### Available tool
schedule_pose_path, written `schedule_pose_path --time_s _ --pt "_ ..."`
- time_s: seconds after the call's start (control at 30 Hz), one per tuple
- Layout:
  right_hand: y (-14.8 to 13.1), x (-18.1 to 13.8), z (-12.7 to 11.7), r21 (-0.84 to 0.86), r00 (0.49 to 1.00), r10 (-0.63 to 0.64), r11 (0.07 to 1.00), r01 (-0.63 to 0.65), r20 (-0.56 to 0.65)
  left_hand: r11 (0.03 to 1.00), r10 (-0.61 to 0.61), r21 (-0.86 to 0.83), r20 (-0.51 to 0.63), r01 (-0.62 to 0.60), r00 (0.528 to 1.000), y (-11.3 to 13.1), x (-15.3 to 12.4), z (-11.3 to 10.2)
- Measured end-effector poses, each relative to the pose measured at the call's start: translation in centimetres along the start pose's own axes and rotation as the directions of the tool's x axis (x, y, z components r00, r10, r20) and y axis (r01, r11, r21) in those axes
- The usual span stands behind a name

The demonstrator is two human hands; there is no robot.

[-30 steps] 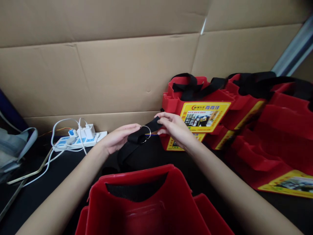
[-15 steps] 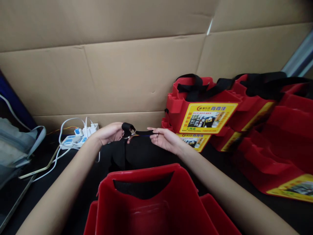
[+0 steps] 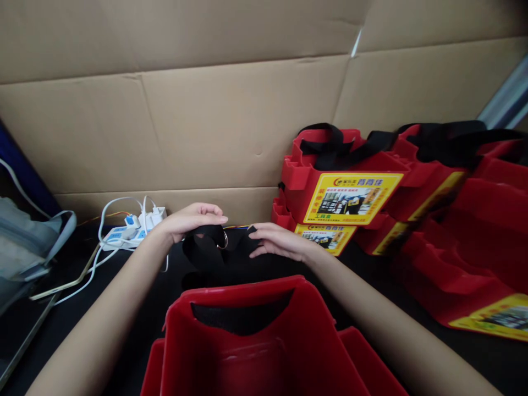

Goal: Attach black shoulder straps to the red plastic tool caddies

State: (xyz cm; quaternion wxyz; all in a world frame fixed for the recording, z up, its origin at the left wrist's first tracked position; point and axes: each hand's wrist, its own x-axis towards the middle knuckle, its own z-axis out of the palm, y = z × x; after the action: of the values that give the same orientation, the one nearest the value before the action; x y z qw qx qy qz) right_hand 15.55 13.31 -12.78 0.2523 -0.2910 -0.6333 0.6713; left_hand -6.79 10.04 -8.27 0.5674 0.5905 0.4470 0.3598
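Note:
A black webbing strap [image 3: 206, 248] with a metal ring [image 3: 225, 240] hangs between my two hands, just beyond a red plastic tool box [image 3: 251, 341] that fills the near foreground. My left hand [image 3: 192, 220] curls over the strap's left part, fingers closed on it above the ring. My right hand [image 3: 274, 241] pinches the strap's right end with its fingertips. The strap runs down behind the red box's rim, where a black band shows inside the handle slot.
Several red tool boxes with yellow labels [image 3: 350, 181] and black straps are stacked at the right against a cardboard wall [image 3: 214, 121]. A white power strip [image 3: 132, 228] with plugs and cables lies at the left. A grey bag [image 3: 28, 242] sits at the far left.
Both hands have dropped lower toward the table. The strap, stretched taut between them half a second ago, now sags bunched, and my hands have come closer together around the ring.

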Motion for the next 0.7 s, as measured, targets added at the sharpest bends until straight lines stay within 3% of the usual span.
schedule_pose_path --time_s 0.13,0.3,0.43,0.5,0.7 --pt "-1.7 -0.7 0.6 0.170 0.990 -0.138 0.976 0.134 0.009 0.998 0.041 -0.046 -0.047 -0.043 0.998 -0.5 0.7 0.2" --pt "-1.9 -1.1 0.8 0.293 0.984 -0.154 0.948 0.122 0.091 0.981 0.120 -0.140 -0.100 -0.134 0.988 -0.5 0.8 1.1" --pt "-1.7 -1.3 0.7 0.409 0.940 -0.284 0.893 0.188 0.188 0.962 0.182 -0.184 -0.114 -0.201 0.977 -0.3 0.7 1.6" --pt "-1.7 -1.4 0.7 0.380 0.920 -0.330 0.895 0.234 0.211 0.955 0.206 -0.194 -0.118 -0.226 0.971 -0.2 0.6 1.6" --pt "-1.5 -1.3 1.2 0.184 0.935 -0.308 0.943 0.276 0.177 0.944 0.243 -0.206 -0.102 -0.259 0.965 0.0 0.5 1.6"
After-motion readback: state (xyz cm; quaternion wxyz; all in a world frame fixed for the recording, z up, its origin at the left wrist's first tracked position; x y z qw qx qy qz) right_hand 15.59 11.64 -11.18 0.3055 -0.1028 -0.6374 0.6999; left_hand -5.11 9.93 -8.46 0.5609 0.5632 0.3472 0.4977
